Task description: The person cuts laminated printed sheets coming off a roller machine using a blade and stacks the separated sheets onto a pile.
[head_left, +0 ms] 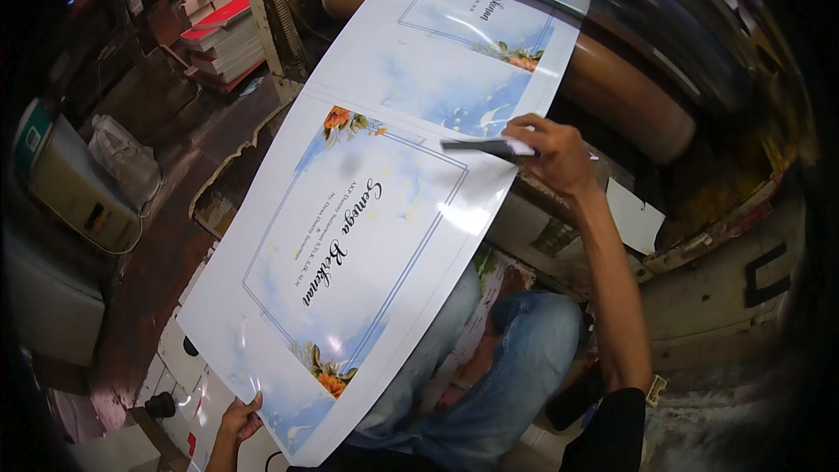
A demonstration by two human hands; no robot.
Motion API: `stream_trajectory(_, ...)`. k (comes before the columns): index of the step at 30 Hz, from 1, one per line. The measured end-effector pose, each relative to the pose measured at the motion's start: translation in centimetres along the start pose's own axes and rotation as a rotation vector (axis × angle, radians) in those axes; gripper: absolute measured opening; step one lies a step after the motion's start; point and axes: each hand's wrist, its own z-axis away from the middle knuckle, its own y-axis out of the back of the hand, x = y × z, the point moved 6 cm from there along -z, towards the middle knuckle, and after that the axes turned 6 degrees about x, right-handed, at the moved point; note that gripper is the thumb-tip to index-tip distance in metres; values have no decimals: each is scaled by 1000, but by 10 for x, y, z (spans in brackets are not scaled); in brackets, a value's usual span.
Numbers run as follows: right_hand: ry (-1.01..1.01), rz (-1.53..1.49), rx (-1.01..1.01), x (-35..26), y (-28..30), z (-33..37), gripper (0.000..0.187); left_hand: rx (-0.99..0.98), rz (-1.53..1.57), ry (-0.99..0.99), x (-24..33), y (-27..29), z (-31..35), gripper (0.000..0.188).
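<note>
A printed sheet [371, 201] ran lengthwise from near left to far right. The left hand [239, 420] pinched its near edge; the right hand [559, 154] gripped a dark tool [476, 147].

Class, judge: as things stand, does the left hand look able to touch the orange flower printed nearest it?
Probably yes: nothing visible stands between the left hand and the flower, though that hand's grip on the sheet may need loosening.
</note>
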Motion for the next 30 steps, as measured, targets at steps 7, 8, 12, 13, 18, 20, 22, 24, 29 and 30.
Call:
stream_trajectory(7, -455, -366, 209, 27, 22, -25, 15, 153, 61, -47, -8, 86, -6, 43)
stream_trajectory(8, -460, -364, 201, 15, 20, -28, 15, 210, 41, -71, 0, 111, -1, 40)
stream_trajectory(12, -578, -295, 167, -24, 9, -29, 16, 244, -78, -100, 10, 147, -12, 39)
stream_trajectory(13, -578, -337, 181, -31, 4, -26, 16, 322, -101, -44, 2, 155, -30, 38)
stream_trajectory(18, -587, -398, 62, -52, -14, -10, 20, 213, 54, -135, -19, 102, -122, 42)
stream_trajectory(20, -613, -416, 15, -56, -8, -8, 22, 277, 22, -167, -20, 81, -156, 44)
stream_trajectory(22, -629, -451, -25, -64, -6, -9, 24, 289, 99, -111, -27, 76, -196, 49)
stream_trajectory(24, -702, -489, -79, -66, -3, -5, 29, 270, 176, -95, -31, 62, -230, 50)
stream_trajectory(29, -716, -600, -95, -74, -4, -8, 23, 458, -16, -363, -8, 52, -267, 52)
stream_trajectory(30, -778, -660, -137, -81, -6, -13, 21, 630, -136, -497, 1, 76, -262, 55)
